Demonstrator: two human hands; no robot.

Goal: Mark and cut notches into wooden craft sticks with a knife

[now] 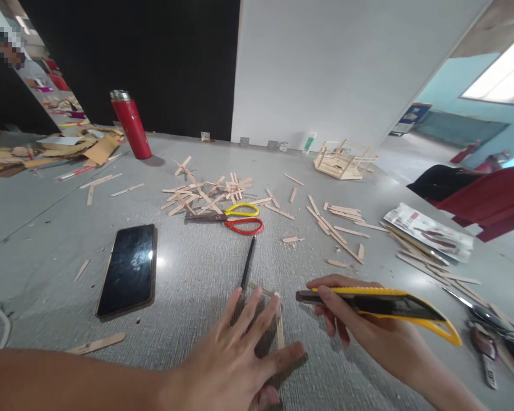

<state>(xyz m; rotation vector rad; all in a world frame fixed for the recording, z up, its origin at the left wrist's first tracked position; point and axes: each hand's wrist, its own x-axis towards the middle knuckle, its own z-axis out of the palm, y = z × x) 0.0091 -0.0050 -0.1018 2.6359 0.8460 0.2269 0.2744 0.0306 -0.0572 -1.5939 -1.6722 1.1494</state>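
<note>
My left hand (235, 357) lies flat with fingers spread on the grey table, pressing down a clear ruler (263, 294) and a wooden craft stick (280, 328) beside it. In my right hand (364, 328) I grip a yellow and black utility knife (389, 305), its tip pointing left toward the stick, a little above the table. A black pen (248, 262) lies just beyond my left fingers.
A black phone (127, 268) lies to the left. Yellow-and-red scissors (235, 218) and a scatter of craft sticks (205, 194) sit mid-table. A red flask (131, 124) stands at the back left, a stick model (344, 160) at the back right. Printed packaging (430, 231) and tools (488, 325) lie right.
</note>
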